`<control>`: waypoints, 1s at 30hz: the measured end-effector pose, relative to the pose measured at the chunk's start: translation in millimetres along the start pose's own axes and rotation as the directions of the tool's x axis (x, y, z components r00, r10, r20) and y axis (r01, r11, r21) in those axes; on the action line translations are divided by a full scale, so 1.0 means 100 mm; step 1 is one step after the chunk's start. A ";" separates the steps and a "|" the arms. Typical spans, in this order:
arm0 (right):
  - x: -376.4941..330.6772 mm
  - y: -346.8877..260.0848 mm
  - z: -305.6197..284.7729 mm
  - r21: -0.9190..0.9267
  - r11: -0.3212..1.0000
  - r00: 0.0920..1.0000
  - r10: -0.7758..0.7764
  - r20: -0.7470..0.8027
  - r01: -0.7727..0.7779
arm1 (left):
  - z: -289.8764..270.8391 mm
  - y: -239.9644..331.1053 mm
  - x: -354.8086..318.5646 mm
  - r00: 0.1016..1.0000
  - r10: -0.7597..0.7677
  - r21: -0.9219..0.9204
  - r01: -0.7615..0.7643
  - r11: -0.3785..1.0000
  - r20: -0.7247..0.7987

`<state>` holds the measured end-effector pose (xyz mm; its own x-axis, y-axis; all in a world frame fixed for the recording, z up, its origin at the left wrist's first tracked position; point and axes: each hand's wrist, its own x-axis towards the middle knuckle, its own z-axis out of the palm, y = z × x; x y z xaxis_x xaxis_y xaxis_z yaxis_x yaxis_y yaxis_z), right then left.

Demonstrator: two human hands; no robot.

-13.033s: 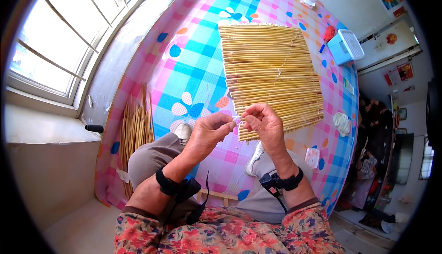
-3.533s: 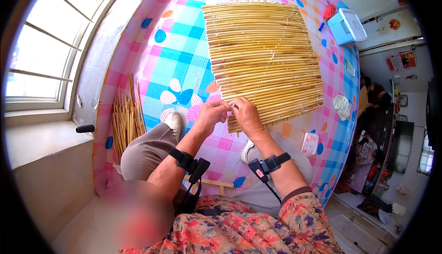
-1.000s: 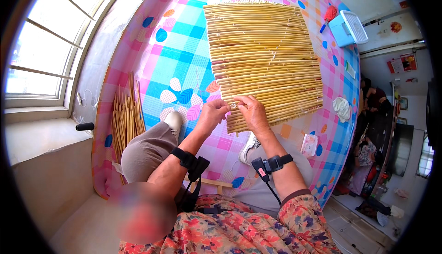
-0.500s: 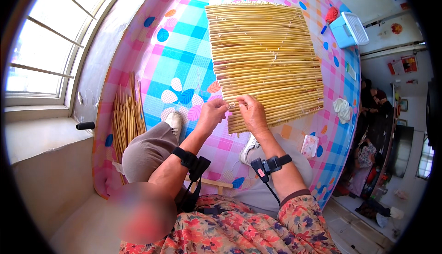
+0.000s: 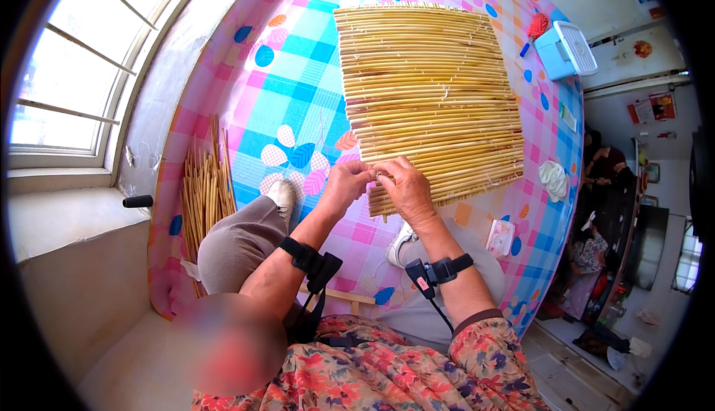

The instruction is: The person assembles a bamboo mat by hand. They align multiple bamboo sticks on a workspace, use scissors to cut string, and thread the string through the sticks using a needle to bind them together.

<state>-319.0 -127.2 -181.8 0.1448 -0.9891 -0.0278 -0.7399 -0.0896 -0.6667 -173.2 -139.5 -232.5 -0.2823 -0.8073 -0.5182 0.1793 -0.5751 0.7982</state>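
A mat of yellow reed sticks point(image 5: 432, 90), tied together with white string, lies spread out before me. At its near left corner my left hand point(image 5: 348, 187) and my right hand point(image 5: 407, 191) come together, fingertips touching in a pinch. Between them is a bit of white string point(image 5: 383, 175), mostly hidden by the fingers. My right hand rests over the mat's edge, while the left stays just off it, above the patterned cloth.
Loose reed sticks point(image 5: 205, 202) lie left of my knee. The checked cloth point(image 5: 279, 98) bears a white rag point(image 5: 553, 180), a small clear box point(image 5: 500, 237), a blue lidded bin point(image 5: 555, 52) and red yarn point(image 5: 537, 25). A barred window point(image 5: 71, 76) is at left; people point(image 5: 607, 165) are at far right.
My hands have drawn together; the gap between their fingertips has closed, covering the string loop that showed before. The mat has stayed in place.
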 end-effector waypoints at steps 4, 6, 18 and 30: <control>0.01 0.07 0.01 0.170 0.984 0.998 0.058 0.003 -0.058 | -0.02 0.02 -0.01 0.999 -0.014 -0.047 0.015 0.999 0.038; 0.02 0.12 0.01 0.254 0.963 0.995 0.094 0.015 -0.095 | 0.00 0.03 -0.03 0.998 -0.021 -0.020 0.022 1.000 0.052; 0.05 0.41 0.16 0.543 0.743 0.904 0.421 0.074 -0.391 | -0.06 -0.18 0.05 0.980 0.194 0.430 -0.158 0.889 -0.043; 0.06 0.45 0.21 0.373 0.838 0.892 0.449 -0.058 -0.397 | -0.06 -0.14 -0.07 0.992 0.119 0.487 -0.090 0.868 -0.029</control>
<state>-338.0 -134.4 -227.7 -0.2407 -0.9291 -0.2808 -0.4327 0.3616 -0.8258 -168.2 -126.9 -242.3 -0.2311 -0.8737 -0.4281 -0.2783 -0.3623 0.8895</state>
